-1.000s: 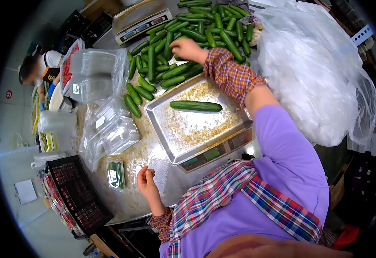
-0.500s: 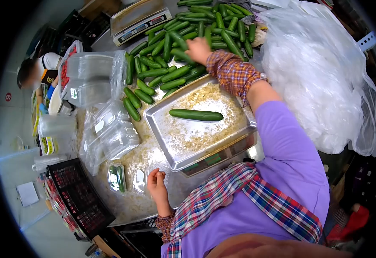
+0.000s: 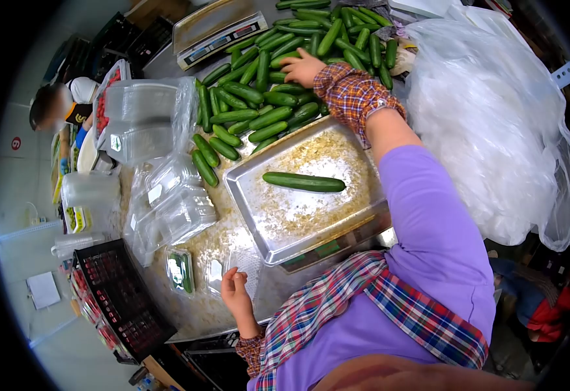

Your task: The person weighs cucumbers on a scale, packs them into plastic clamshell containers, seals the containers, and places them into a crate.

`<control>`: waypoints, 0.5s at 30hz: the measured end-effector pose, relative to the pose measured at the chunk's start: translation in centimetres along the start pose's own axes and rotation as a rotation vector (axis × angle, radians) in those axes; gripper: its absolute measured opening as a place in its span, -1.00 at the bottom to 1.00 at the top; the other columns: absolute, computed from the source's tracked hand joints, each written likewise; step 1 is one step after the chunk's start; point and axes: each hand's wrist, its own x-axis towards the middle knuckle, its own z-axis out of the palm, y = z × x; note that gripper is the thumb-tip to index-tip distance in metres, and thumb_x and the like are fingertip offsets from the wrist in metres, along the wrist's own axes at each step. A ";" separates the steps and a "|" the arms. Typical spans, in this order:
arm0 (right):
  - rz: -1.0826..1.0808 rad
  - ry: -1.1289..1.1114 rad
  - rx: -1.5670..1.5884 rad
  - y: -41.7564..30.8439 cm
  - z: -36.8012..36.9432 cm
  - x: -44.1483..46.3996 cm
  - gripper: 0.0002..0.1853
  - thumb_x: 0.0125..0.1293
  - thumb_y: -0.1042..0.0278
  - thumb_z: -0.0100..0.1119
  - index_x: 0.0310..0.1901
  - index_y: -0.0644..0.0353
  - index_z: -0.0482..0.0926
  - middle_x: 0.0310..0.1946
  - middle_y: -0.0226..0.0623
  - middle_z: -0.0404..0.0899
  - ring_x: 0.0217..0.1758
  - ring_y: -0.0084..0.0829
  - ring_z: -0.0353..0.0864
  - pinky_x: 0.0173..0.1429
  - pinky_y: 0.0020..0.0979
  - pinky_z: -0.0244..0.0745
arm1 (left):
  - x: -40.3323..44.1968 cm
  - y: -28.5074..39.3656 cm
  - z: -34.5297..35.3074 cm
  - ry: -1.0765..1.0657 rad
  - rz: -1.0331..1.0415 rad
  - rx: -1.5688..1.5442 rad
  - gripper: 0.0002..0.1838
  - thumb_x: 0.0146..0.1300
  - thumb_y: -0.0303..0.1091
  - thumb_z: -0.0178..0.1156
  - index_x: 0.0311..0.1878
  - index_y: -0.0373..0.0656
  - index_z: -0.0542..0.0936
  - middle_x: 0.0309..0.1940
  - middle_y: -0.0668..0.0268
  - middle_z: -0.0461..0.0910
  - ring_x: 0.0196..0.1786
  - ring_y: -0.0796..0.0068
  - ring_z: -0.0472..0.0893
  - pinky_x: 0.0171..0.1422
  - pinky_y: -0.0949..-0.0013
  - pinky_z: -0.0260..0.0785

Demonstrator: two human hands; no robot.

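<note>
My right hand [image 3: 302,69] reaches over the pile of cucumbers [image 3: 238,116] at the back of the table. Its fingers are spread against the cucumbers, and none is held in them. One long cucumber [image 3: 304,182] lies in the metal tray [image 3: 246,225], which sits on a scale [image 3: 327,248]. My left hand [image 3: 236,294] hovers by the table's front edge, its fingers loosely bent and apart with nothing in them. Near it are a clear package with cucumbers inside [image 3: 180,271] and another clear plastic container [image 3: 214,276].
Clear plastic containers [image 3: 180,202] lie left of the tray, with more stacked in a bag [image 3: 145,117] behind. A second scale [image 3: 223,40] stands at the back. A black crate [image 3: 122,296] is at left, a big plastic bag [image 3: 480,130] at right. Another person [image 3: 79,94] is at far left.
My right hand has shifted slightly back across the pile; its fingers, earlier around a cucumber, are now spread. My left hand has barely moved. The camera view has shifted a little.
</note>
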 end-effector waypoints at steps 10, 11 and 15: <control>0.594 0.058 0.074 -4.2 1.4 5.6 -0.70 0.18 0.08 0.23 -0.20 0.13 0.63 -0.16 -0.24 0.55 0.02 -0.23 0.38 0.03 -0.14 0.28 | -0.8 0.2 0.8 -0.026 -0.039 0.041 -0.79 0.32 -0.42 0.08 -0.04 -0.32 0.49 -0.34 0.30 0.57 -0.27 0.59 0.52 -0.13 0.52 0.38; 0.677 0.020 0.126 -4.9 -0.1 5.9 -0.70 0.19 0.09 0.22 -0.18 0.12 0.63 -0.13 -0.23 0.53 0.02 -0.23 0.38 0.04 -0.14 0.28 | -0.8 0.5 1.1 -0.024 -0.035 0.045 -0.79 0.32 -0.41 0.08 -0.04 -0.31 0.49 -0.34 0.30 0.57 -0.28 0.59 0.52 -0.13 0.52 0.38; 0.803 -0.074 0.062 -6.0 1.0 7.8 -0.78 0.29 0.24 0.11 -0.17 0.17 0.64 -0.09 -0.22 0.50 -0.02 -0.19 0.37 -0.04 -0.13 0.29 | -1.8 -0.3 0.6 -0.043 -0.057 0.053 -0.79 0.32 -0.41 0.08 -0.05 -0.32 0.51 -0.35 0.29 0.58 -0.30 0.59 0.52 -0.14 0.52 0.38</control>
